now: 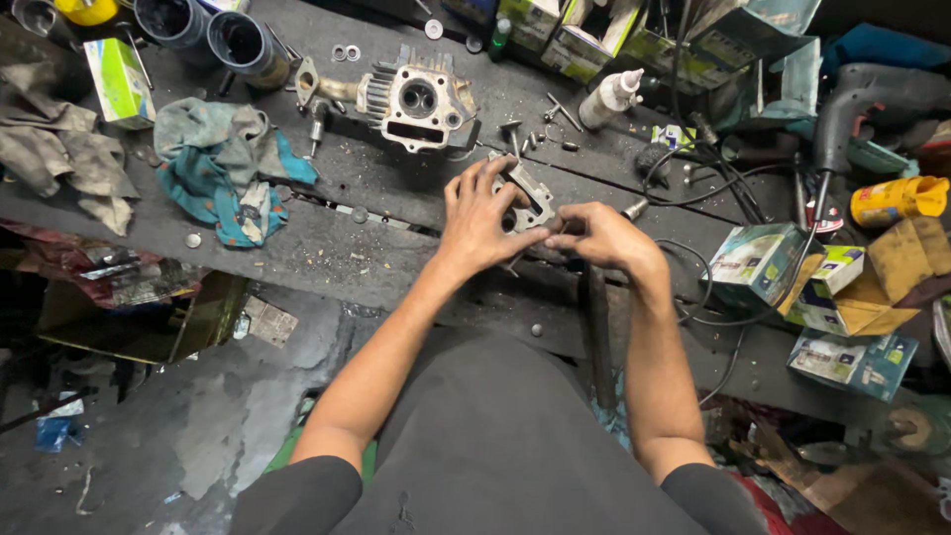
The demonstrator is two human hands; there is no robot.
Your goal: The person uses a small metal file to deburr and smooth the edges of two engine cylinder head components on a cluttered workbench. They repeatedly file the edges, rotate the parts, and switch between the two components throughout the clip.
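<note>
while left hand point(477, 220) fingers clasp the metal plate point(525, 201), right hand point(597, 236) fingers pinch its edge.

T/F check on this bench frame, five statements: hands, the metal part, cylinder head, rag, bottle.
1. The left hand rests on a flat grey metal part. True.
2. The right hand holds the yellow can. False: the yellow can lies far right, untouched; the right hand pinches at the metal part's edge.
3. A finned engine cylinder head sits on the bench beyond the hands. True.
4. The teal rag lies right of the hands. False: it lies to their left.
5. The white squeeze bottle stands in the person's lap. False: it is on the bench, tilted, right of the cylinder head.
</note>
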